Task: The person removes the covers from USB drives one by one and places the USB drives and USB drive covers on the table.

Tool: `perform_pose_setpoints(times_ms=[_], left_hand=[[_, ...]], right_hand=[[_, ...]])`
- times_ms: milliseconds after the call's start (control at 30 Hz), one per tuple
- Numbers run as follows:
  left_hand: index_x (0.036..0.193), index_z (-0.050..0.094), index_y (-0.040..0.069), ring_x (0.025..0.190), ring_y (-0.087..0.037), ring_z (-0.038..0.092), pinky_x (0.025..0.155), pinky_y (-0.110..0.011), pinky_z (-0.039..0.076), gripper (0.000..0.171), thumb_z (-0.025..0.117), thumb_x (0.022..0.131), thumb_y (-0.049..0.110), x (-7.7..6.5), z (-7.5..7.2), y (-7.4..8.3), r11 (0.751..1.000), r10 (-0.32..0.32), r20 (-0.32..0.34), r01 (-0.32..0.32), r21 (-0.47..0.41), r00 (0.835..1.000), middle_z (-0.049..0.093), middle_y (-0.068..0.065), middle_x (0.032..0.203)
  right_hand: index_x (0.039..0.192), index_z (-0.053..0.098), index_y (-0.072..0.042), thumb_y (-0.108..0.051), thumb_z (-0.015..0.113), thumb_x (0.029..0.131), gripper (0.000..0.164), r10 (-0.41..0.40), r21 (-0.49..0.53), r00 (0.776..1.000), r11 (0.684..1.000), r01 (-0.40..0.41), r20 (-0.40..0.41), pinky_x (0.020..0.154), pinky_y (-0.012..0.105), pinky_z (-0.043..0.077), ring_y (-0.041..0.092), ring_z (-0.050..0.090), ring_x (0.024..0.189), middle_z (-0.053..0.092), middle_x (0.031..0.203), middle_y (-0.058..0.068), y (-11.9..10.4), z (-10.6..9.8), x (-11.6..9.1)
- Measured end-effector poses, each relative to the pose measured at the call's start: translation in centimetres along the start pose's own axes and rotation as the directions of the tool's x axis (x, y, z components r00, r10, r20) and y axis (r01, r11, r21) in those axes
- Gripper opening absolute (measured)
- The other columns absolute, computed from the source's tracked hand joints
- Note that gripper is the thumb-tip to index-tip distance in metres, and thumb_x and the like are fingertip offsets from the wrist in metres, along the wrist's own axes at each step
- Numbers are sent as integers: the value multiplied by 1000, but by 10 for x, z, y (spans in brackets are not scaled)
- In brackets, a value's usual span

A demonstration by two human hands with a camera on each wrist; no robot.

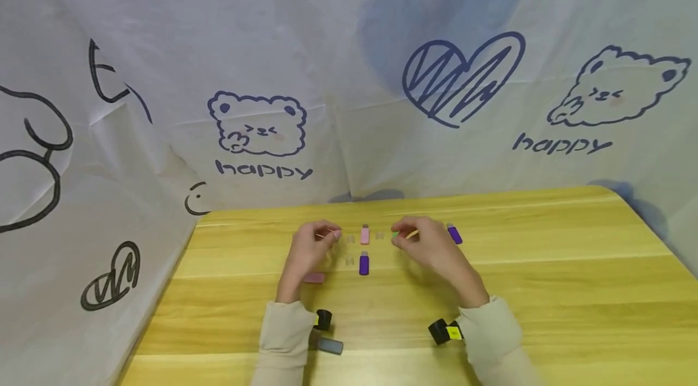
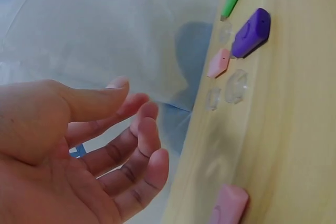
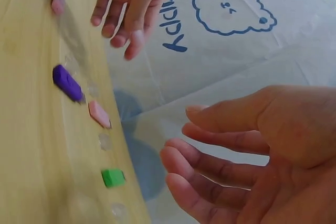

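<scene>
My left hand [image 1: 309, 251] hovers at the back of the table with its fingers loosely bent and nothing between them. Below its wrist lies a pink USB stick [image 1: 314, 277], partly covered. To its right are a second pink USB stick [image 1: 365, 236] and a purple one [image 1: 364, 264], their metal plugs bare, beside small clear caps [image 1: 351, 240]. The right hand [image 1: 431, 245] is likewise loosely bent and holds nothing. It half hides a green USB stick [image 3: 113, 178] in the head view; the right wrist view shows that stick on the table, apart from the fingers.
Another purple USB stick [image 1: 455, 234] lies right of the right hand. Near the left sleeve is a grey USB stick [image 1: 330, 346]. Black wrist cameras [image 1: 438, 332] sit on both arms. A white cloth [image 1: 349, 71] with drawings hangs behind the wooden table [image 1: 572, 289].
</scene>
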State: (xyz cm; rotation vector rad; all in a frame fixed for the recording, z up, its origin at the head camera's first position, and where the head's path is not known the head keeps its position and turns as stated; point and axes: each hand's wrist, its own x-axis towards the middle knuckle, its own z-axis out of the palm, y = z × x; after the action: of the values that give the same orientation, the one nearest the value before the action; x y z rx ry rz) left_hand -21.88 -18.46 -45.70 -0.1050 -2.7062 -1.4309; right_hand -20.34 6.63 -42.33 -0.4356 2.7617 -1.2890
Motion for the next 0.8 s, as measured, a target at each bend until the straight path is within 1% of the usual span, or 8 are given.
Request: perform_pose_setpoints(times_ms=[133, 200, 300, 433, 567, 667, 800], left_hand=[[106, 74, 0, 75, -25, 65, 58, -27, 51, 18, 66, 94, 12, 1, -2, 0, 999, 16, -28, -17, -41, 999, 71, -9, 87], [106, 74, 0, 75, -24, 65, 59, -28, 52, 18, 67, 94, 12, 1, -3, 0, 998, 35, -40, -37, -49, 999, 71, -9, 87], [105, 74, 1, 76, -24, 66, 61, -31, 54, 18, 67, 93, 13, 1, -4, 1, 996, 65, -50, -68, -58, 997, 72, -9, 88], [105, 74, 0, 76, -25, 67, 62, -33, 54, 19, 66, 95, 14, 2, -6, 0, 994, 83, -52, -87, -71, 995, 72, -10, 88], [105, 74, 0, 76, -26, 67, 64, -34, 55, 18, 65, 95, 13, 3, -8, 0, 993, 80, -63, -85, -79, 995, 72, -10, 87], [104, 74, -1, 76, -27, 67, 65, -35, 57, 18, 65, 95, 12, 3, -8, -1, 993, 76, -61, -81, -83, 995, 72, -11, 87], [105, 73, -2, 76, -28, 67, 65, -35, 57, 19, 64, 95, 12, 4, -8, -1, 993, 67, -49, -71, -95, 997, 72, -12, 87]], right_hand=[[108, 72, -4, -13, 70, 90, 20, -58, -85, 998, 995, 60, 16, 72, 39, 57, 22, 65, 82, 68, 91, 5, 4, -11, -10], [107, 72, -3, -12, 71, 89, 20, -57, -135, 998, 989, 60, 32, 71, 38, 57, 20, 65, 81, 68, 89, 4, 7, -15, -17], [108, 71, -4, -12, 72, 88, 22, -40, -195, 997, 980, 51, 60, 69, 36, 57, 19, 64, 82, 68, 91, 4, 13, -20, -28], [108, 71, -3, -11, 74, 86, 24, -29, -219, 993, 974, 53, 112, 70, 37, 58, 20, 65, 84, 70, 94, 7, 23, -26, -41], [109, 70, -3, -9, 75, 85, 26, -33, -224, 985, 972, 71, 170, 75, 40, 58, 23, 65, 88, 70, 96, 9, 33, -31, -51], [108, 69, -6, -9, 77, 83, 27, -19, -230, 978, 971, 67, 208, 77, 41, 57, 23, 64, 90, 69, 97, 7, 39, -34, -60], [103, 68, -10, -15, 83, 75, 32, 10, -253, 966, 966, 58, 258, 72, 39, 55, 20, 59, 83, 65, 90, 3, 46, -39, -74]])
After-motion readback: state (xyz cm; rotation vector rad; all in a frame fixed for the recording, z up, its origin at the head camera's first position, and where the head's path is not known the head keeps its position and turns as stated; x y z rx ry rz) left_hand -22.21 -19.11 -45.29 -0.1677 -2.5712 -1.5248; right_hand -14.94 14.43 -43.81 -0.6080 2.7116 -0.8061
